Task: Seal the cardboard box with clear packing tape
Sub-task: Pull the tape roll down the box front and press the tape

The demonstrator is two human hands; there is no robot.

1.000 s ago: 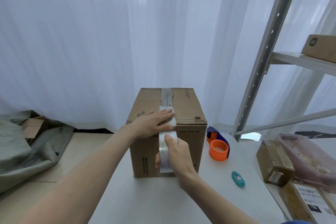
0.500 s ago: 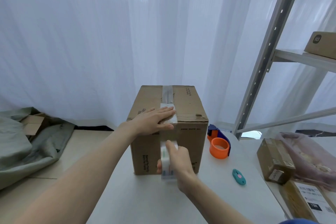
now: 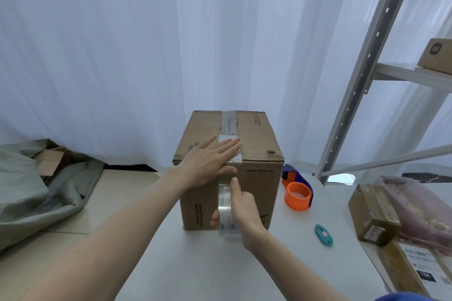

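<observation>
The left hand (image 3: 208, 162) is lying flat with fingers spread, pressing the tape strip (image 3: 228, 124) onto the top front edge of the one cardboard box (image 3: 259, 178). The right hand (image 3: 241, 212) is gripping one roll of clear packing tape (image 3: 226, 210) against the box's front face, index finger extended up along the tape. The box is standing at the center of the white surface (image 3: 195, 264). At 3 o'clock from the box, one orange tape dispenser (image 3: 297, 190) is sitting; at 4 o'clock, one teal box cutter (image 3: 323, 234) is lying. Three smaller parcels are showing at the right: two (image 3: 373, 215) (image 3: 415, 269) beside the surface, one (image 3: 436, 55) on the metal shelf (image 3: 413, 76).
</observation>
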